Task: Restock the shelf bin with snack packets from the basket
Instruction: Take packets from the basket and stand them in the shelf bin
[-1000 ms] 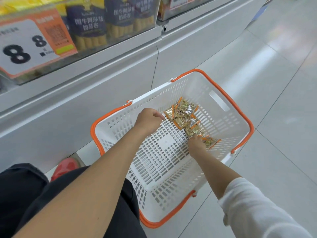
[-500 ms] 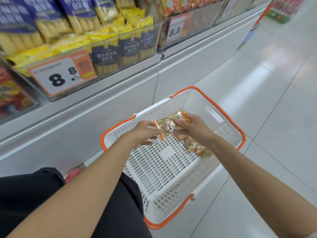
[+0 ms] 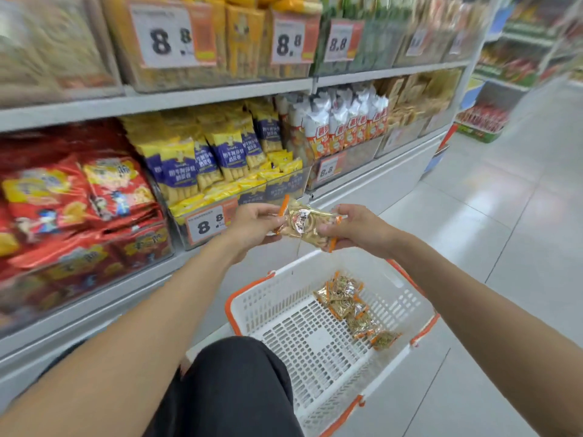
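Note:
Both hands hold a small bunch of gold snack packets with orange ends (image 3: 304, 227) up in front of the lower shelf. My left hand (image 3: 255, 227) grips the bunch's left end and my right hand (image 3: 356, 227) pinches its right end. Below them a white basket with orange rim (image 3: 252, 298) sits on the floor, with several more gold packets (image 3: 355, 310) lying along its right side. A clear shelf bin (image 3: 284, 184) of yellow and blue packets stands just behind my hands.
Red snack bags (image 3: 82, 197) fill the bin to the left, white and red packs (image 3: 344, 124) the one to the right. Price tags reading 8.8 (image 3: 206, 223) hang on the bin fronts. My dark-trousered knee (image 3: 233, 380) is beside the basket. Pale tiled floor (image 3: 489, 216) stretches right.
Both hands took packets from the basket and lifted them up to shelf height. The view tilted up from the basket to the shelves.

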Motion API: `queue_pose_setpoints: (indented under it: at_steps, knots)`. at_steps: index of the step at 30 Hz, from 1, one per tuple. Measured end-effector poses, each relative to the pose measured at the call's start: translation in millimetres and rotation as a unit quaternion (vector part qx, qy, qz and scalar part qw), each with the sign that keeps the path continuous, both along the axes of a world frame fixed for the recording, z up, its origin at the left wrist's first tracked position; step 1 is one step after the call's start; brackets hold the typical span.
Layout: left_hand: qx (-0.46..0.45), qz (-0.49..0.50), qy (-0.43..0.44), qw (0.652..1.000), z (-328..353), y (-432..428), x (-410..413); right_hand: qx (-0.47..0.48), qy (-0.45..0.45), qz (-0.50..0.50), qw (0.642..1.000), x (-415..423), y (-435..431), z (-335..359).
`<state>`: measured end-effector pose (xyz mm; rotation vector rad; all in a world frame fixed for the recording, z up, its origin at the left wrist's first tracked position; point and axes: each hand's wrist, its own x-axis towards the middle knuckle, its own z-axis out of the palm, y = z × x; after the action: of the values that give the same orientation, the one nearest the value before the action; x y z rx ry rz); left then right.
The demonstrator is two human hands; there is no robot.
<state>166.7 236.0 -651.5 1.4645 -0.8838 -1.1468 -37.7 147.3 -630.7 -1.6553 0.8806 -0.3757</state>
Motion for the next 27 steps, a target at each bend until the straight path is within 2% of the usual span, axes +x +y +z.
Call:
queue_pose_setpoints:
  at_steps: [5, 7, 12, 17, 19, 23, 27]
  knots:
    - [-0.054, 0.017, -0.071, 0.996, 71, 10, 16, -0.092, 0.055, 0.052, 0.993, 32, 17, 60]
    - [-0.075, 0.006, -0.106, 0.991, 99, 17, 30, -0.117, 0.036, 0.058, 0.991, 45, 23, 82]
    - [-0.113, 0.016, -0.122, 0.986, 162, 48, 63, -0.180, -0.047, 0.005, 0.982, 73, 39, 122]
    - [-0.143, 0.079, -0.230, 0.959, 213, 72, 86, -0.203, -0.066, 0.053, 0.975, 113, 49, 154]
    - [-0.150, 0.102, -0.264, 0.947, 233, 80, 99, -0.263, -0.092, 0.044, 0.959, 138, 53, 176]
    - [-0.170, 0.129, -0.320, 0.923, 278, 93, 139, -0.376, -0.071, 0.069, 0.921, 192, 56, 226]
    - [-0.210, 0.168, -0.318, 0.909, 309, 101, 186, -0.472, -0.094, 0.043, 0.876, 248, 62, 263]
